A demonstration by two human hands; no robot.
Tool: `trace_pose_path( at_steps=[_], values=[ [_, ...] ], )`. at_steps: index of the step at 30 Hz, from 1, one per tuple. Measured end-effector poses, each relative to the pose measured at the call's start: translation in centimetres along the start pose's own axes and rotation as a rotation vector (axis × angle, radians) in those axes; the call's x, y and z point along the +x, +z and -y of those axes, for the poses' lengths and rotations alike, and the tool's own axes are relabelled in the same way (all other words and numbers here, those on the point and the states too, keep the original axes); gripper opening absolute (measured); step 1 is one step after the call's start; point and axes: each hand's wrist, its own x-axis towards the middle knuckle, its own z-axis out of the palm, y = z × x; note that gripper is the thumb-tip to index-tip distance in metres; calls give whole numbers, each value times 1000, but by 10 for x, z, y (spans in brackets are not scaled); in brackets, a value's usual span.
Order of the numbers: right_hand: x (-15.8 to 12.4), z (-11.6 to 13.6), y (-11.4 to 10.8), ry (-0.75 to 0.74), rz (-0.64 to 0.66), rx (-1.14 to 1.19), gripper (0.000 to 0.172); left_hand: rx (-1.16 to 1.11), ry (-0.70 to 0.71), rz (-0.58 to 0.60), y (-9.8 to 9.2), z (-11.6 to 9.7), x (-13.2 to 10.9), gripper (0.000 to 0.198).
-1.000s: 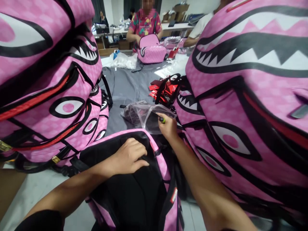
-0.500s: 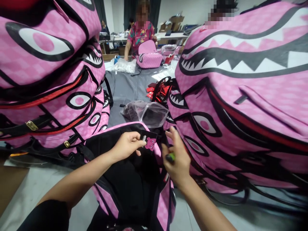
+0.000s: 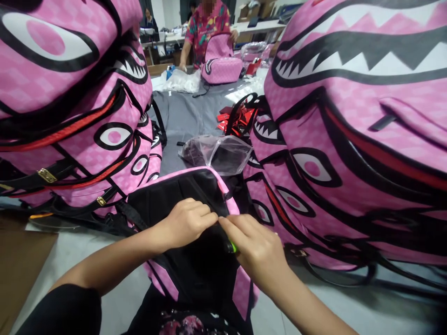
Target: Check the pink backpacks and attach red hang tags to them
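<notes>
My left hand [image 3: 190,217] is closed, knuckles up, over the black inner panel of an open pink backpack [image 3: 195,274]. What its fingers hold is hidden, and the black card with the pink bear is out of sight. My right hand [image 3: 256,242] is closed too, its fingertips meeting those of my left hand beside the bag's pink edge. A small black and green tool [image 3: 231,246] sticks out from under the right palm; its kind does not show. The backpack stands upright before me, its pink rim [image 3: 206,170] just beyond both hands.
Pink shark-face backpacks are piled at the left [image 3: 115,135] and right [image 3: 314,165]. Ahead on the grey tabletop [image 3: 188,111] lie a clear plastic bag [image 3: 223,153] and red tags [image 3: 237,118]. Across the table, a person [image 3: 209,28] handles another pink backpack [image 3: 221,70].
My right hand has come in to meet my left, and both have closed. The card that showed in my left hand is now hidden. The view has tipped downward slightly.
</notes>
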Motion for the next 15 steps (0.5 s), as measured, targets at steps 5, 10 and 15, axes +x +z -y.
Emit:
trace_pose_path(
  at_steps=[5,10,15],
  values=[
    [-8,-1,6,289,-20,236,21,-214,-76,-192,2,0,2,17],
    [-4,-4,18,739,-78,732,14,-570,-348,-221,3,1,3,22],
    [4,-26,23,735,-185,402,10,-83,-138,16,4,32,3,52]
  ],
)
